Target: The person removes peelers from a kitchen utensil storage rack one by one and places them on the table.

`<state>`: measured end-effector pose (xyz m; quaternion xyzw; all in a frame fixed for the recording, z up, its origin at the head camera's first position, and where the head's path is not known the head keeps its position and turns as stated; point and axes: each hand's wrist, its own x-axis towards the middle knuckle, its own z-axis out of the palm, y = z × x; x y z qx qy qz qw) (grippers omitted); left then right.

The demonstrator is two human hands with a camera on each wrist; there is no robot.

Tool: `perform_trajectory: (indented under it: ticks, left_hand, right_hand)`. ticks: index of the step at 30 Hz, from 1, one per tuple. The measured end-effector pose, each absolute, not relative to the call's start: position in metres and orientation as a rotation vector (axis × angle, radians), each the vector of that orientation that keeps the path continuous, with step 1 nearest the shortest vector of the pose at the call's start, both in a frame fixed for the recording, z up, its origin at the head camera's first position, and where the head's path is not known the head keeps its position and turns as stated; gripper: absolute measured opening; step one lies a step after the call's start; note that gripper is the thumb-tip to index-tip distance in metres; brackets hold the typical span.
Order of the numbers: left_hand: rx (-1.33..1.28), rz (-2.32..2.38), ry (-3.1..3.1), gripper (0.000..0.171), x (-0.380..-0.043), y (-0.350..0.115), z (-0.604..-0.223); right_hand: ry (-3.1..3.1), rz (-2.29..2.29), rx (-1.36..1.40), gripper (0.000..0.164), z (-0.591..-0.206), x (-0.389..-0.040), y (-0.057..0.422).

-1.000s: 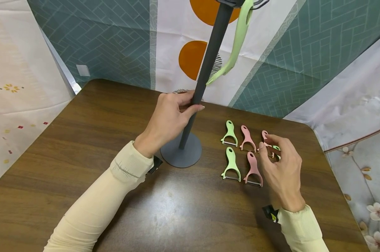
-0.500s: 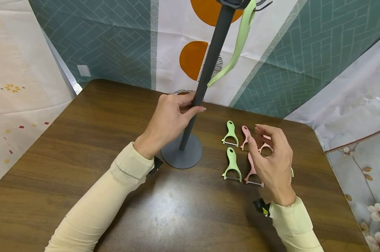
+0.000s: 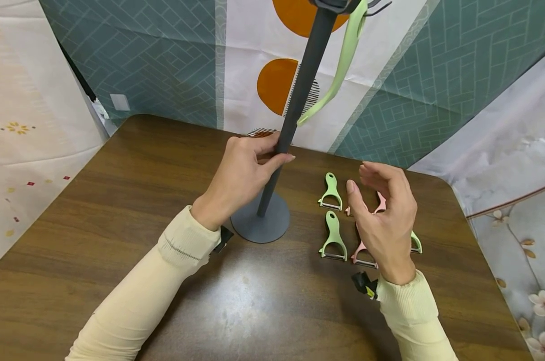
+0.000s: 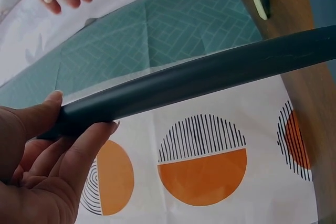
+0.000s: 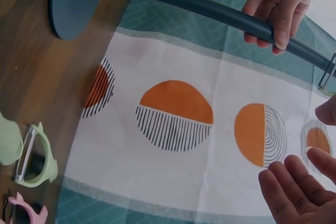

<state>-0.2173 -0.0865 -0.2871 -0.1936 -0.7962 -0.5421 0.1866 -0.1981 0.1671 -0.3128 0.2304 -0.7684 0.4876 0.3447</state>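
Note:
My left hand (image 3: pixel 238 173) grips the dark grey pole (image 3: pixel 306 80) of a stand between thumb and fingers, above its round base (image 3: pixel 260 228). From the top of the pole hangs a light green peeler (image 3: pixel 346 62). My right hand (image 3: pixel 385 220) hovers over several peelers on the table, fingers loosely bent and apart from the thumb, holding nothing. Two green peelers, one at the back (image 3: pixel 330 186) and one in front (image 3: pixel 333 228), lie left of it. A pink peeler (image 3: pixel 365 258), another pink one (image 3: pixel 381 201) and a green one (image 3: pixel 416 242) are partly hidden by this hand.
Wire hooks (image 3: pixel 378 9) stick out at the top of the stand, which the head view cuts off. The brown wooden table (image 3: pixel 119 200) ends just before a patterned cloth (image 3: pixel 164 65) at the back. A flowered cloth (image 3: pixel 520 260) hangs along the right side.
My right hand has moved left and farther back from over the right-hand peelers, uncovering the green one there. The left hand stays on the pole. A dark strip now shows at the back-left cloth gap.

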Motion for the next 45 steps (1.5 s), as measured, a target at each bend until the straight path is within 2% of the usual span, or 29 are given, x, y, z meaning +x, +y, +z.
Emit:
perform_trajectory:
  ticks: [20, 39, 45]
  left_hand:
    - [-0.581, -1.477, -2.231, 0.033, -0.211, -0.083, -0.288]
    - [-0.652, -1.361, -2.186, 0.036, -0.204, -0.078, -0.287]
    - [-0.648, -1.315, -2.192, 0.029, -0.201, -0.076, -0.286]
  right_hand:
    - [-1.930, 1.363, 0.644, 0.041, -0.298, -0.199, 0.146]
    - [-1.827, 1.428, 0.732, 0.059, -0.275, -0.195, 0.124]
    - [-1.766, 1.492, 0.753, 0.066, -0.270, -0.194, 0.118]
